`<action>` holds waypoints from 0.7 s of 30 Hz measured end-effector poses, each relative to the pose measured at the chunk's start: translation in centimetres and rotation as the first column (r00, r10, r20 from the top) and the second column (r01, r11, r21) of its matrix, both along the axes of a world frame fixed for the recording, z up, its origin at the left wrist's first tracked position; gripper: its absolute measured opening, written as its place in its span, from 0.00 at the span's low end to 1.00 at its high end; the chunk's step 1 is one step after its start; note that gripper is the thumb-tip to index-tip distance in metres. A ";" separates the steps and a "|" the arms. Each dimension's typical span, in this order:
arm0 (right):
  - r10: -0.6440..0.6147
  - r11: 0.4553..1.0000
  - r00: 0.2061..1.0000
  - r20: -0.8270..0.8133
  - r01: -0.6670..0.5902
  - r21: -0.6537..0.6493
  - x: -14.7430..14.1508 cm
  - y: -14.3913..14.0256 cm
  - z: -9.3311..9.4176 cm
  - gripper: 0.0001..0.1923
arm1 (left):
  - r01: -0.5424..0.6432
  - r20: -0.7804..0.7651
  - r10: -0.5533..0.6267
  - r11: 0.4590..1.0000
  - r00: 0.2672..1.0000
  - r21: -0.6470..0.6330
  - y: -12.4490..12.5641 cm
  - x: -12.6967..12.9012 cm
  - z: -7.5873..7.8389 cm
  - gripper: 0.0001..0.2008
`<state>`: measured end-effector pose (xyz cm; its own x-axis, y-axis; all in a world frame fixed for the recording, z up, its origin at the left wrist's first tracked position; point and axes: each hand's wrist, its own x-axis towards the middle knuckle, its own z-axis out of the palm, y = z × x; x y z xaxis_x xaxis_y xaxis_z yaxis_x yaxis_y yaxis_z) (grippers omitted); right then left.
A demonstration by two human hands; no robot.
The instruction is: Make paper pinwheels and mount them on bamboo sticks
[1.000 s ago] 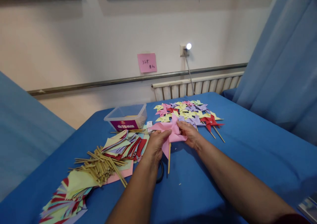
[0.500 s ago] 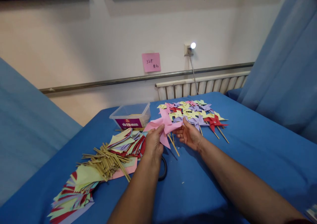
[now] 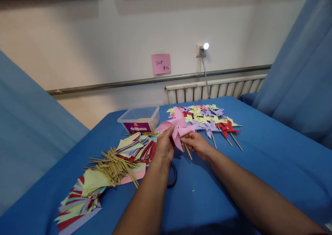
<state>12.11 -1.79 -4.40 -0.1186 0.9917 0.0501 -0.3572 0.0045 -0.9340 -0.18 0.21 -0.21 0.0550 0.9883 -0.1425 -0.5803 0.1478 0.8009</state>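
Note:
A pink paper pinwheel (image 3: 179, 119) with a small shiny pin at its centre is held up over the middle of the table. My left hand (image 3: 164, 146) grips it from the left, thumb on the paper near the centre. Closed on its lower right side is my right hand (image 3: 199, 145), fingertips at a lower blade; their exact hold is partly hidden. A thin wooden stick (image 3: 188, 153) shows below the pinwheel, between the hands. Behind lie rows of finished pinwheels in several colours, among them a red pinwheel (image 3: 226, 128) and a purple pinwheel (image 3: 209, 127).
Left of my hands lie a heap of wooden sticks (image 3: 114, 171), a fanned pile of coloured paper (image 3: 136, 148) and another paper pile (image 3: 80, 204). A clear plastic box (image 3: 138, 126) stands behind them. A black loop (image 3: 175, 176) lies by my left forearm on the blue tablecloth (image 3: 220, 193).
The pinwheel has turned so its front and pin face me. My right hand's fingers, spread apart before, have closed in on its lower right side.

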 end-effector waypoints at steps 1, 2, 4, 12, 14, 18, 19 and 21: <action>-0.011 1.000 1.000 -0.010 0.011 -0.007 0.1 0.0 0.0 0.15 | 0.005 0.032 -0.005 1.000 0.999 0.000 0.0 0.0 0.2 0.11; -0.016 1.000 1.000 -0.018 0.016 -0.010 0.2 0.1 0.1 0.15 | 0.009 0.060 -0.009 1.000 0.998 0.002 0.0 -0.1 0.4 0.11; -0.021 1.000 0.999 -0.038 0.021 -0.006 0.3 0.1 0.2 0.15 | 0.023 0.085 -0.024 1.000 0.996 0.019 0.0 -0.2 0.5 0.11; 0.010 0.999 0.995 -0.098 -0.007 0.033 0.4 -0.1 0.7 0.15 | 0.156 -0.010 -0.156 0.979 0.988 0.129 -0.5 -0.1 0.6 0.14; 0.004 0.999 0.995 -0.100 -0.001 0.039 0.4 -0.2 0.8 0.15 | 0.164 -0.019 -0.163 0.977 0.986 0.132 -0.6 0.0 0.7 0.15; -0.009 1.000 0.997 -0.083 0.011 0.028 0.2 -0.2 0.8 0.15 | 0.141 -0.003 -0.141 0.984 0.990 0.111 -0.4 0.1 0.6 0.16; -0.008 1.000 0.997 -0.078 0.010 0.023 0.2 -0.2 0.8 0.16 | 0.125 0.000 -0.126 0.986 0.992 0.107 -0.4 0.1 0.6 0.15; -0.004 1.000 0.998 -0.063 0.004 0.010 0.1 -0.3 0.9 0.16 | 0.084 -0.007 -0.084 0.991 0.996 0.100 -0.3 0.1 0.5 0.15</action>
<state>12.20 -2.09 -3.54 -0.1111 0.9915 0.0674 -0.4150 0.0154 -0.9097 -0.10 -0.07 0.28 0.1382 0.9895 -0.0433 -0.5669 0.1149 0.8157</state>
